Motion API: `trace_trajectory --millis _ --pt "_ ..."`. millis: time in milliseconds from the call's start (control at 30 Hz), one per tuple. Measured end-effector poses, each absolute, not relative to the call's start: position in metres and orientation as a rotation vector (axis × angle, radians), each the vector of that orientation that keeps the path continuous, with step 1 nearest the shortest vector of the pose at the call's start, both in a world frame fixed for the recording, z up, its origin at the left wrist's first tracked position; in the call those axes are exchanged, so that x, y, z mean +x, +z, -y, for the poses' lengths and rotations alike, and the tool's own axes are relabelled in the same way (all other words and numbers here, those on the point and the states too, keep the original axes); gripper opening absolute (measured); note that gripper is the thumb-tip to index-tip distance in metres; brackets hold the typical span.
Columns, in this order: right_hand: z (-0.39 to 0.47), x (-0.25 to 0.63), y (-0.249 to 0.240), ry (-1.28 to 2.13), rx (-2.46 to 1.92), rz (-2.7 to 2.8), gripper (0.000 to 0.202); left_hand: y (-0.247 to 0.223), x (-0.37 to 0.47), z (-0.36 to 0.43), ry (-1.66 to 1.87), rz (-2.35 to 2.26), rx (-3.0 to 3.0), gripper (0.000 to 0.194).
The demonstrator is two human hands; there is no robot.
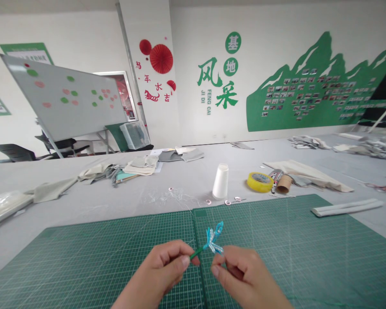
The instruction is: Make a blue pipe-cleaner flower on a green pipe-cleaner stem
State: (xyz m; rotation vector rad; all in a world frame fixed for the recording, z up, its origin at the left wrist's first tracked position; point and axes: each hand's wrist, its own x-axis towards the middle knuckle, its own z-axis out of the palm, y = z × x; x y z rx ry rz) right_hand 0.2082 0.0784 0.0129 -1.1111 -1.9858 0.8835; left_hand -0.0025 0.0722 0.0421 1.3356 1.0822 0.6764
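Between my hands is a small craft flower (pixel 213 238) with blue and silvery, glittery petals on a green stem. My left hand (pixel 167 268) pinches the stem between thumb and forefinger, the flower head tilting up to the right. The fingertips of my right hand (pixel 239 272) are closed at the lower right petal, thumb and forefinger together at its tip. Both hands are above the green cutting mats (pixel 116 253), near the seam where two mats meet.
Beyond the mats stand a white thread cone (pixel 221 182), a yellow tape roll (pixel 260 182) and a brown cardboard tube (pixel 283 183). Fabric pieces (pixel 141 165) lie along the grey table. A rolled white strip (pixel 347 208) rests on the right mat. A whiteboard (pixel 64 94) stands behind.
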Motion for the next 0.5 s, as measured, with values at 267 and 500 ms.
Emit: trace_trajectory --millis 267,500 --pt "-0.085 0.208 0.005 1.271 -1.125 1.757 0.030 0.038 -0.004 -0.071 0.616 -1.015 1.323 0.036" --pt "-0.090 0.206 0.004 1.437 -1.053 1.592 0.019 0.037 -0.002 -0.073 0.477 -0.955 1.373 0.036"
